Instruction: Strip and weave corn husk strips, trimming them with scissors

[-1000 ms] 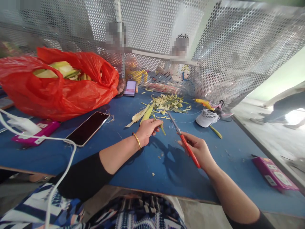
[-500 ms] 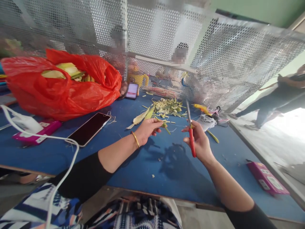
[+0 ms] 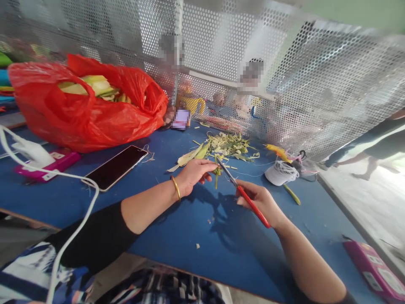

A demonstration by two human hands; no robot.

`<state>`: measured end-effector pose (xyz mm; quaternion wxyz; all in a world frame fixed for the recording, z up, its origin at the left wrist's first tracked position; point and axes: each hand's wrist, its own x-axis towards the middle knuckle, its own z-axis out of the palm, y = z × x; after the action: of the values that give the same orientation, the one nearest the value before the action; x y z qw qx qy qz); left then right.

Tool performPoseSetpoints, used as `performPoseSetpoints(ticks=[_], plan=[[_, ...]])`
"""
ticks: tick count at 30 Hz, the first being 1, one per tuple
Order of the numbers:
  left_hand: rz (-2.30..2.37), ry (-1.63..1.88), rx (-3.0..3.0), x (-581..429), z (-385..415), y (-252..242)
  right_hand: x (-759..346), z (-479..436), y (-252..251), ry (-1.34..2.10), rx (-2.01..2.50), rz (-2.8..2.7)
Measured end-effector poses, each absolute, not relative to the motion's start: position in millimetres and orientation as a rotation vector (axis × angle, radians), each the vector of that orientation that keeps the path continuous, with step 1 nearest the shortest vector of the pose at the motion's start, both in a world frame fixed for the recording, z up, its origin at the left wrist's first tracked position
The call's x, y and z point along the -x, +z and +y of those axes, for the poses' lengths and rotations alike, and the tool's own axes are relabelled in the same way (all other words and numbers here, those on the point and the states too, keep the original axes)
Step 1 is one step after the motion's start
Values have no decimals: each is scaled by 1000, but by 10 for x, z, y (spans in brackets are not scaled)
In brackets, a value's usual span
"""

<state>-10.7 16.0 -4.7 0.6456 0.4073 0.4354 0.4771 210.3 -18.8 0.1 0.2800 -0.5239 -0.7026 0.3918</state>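
Between the fingertips of my left hand (image 3: 195,175), which wears a gold bangle, is pinched a small bundle of green husk strips (image 3: 217,173), with one strip end hanging down. My right hand (image 3: 264,202) grips a pair of scissors (image 3: 252,205) with red handles. The scissor blades point up and left, and their tips reach the bundle; whether they touch it I cannot tell. Just beyond my left hand lie pale, leaf-like husk pieces (image 3: 191,156). Behind them is a loose pile of cut green and pale husk scraps (image 3: 230,144).
A red plastic bag (image 3: 126,122) with husks inside stands back left. Near it lie a dark phone (image 3: 117,167) and a magenta power strip (image 3: 47,169) with a white cable. White thread (image 3: 281,172) sits right, another magenta box (image 3: 373,268) front right. A perforated metal screen (image 3: 218,42) rises behind.
My right hand has swung the scissors from pointing away from me to pointing left, bringing the blades to the bundle. My left hand still holds the bundle. The view has shifted slightly.
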Motion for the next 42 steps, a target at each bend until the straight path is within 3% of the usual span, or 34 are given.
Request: performPoseSetpoints(ticks=[7, 28, 42], plan=[[1014, 1114, -924, 99, 151, -46, -2045, -225, 83, 1199, 1384, -1819], [1032, 1052, -992, 99, 138, -24, -2036, -246, 121, 1163, 1428, -1877], [732, 1079, -720, 137, 221, -148, -2016, -232, -20, 919, 1391, -1690]])
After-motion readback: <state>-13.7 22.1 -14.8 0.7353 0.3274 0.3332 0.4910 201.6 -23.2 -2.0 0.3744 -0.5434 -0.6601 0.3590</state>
